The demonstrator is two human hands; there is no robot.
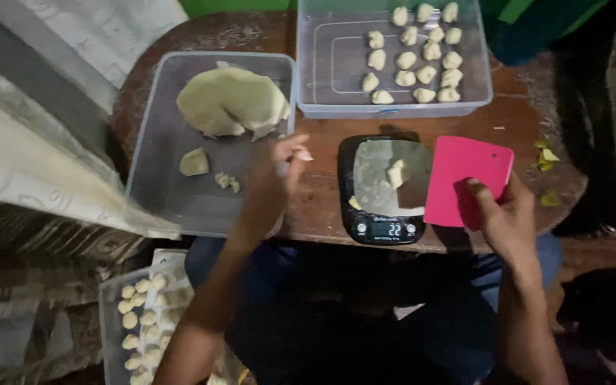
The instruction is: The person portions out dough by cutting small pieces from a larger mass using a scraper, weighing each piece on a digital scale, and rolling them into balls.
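Both hands are up over the worktop. The right hand grips a pink scraper card by its lower edge, thumb on the face, the card standing just to the right of the black kitchen scale and overlapping its edge. The left hand hangs between the scale and the shallow clear tray, its fingers drawn together as if pinching something small; whether a scrap of dough sits between them I cannot tell.

On the scale's platform lies one small dough piece, a stubby lump slightly taller than wide, its long axis running roughly away from the person. It sits between the two hands, to the right of the left hand and left of the card, and the card's edge looks nearer to it than the left fingertips.

In the tray beside the left hand rests the big flattened dough mass, with a cut chunk and crumbs below it. A second clear tray beyond the scale carries rows of portioned pieces, and more portions fill a tray low by the person's knee.
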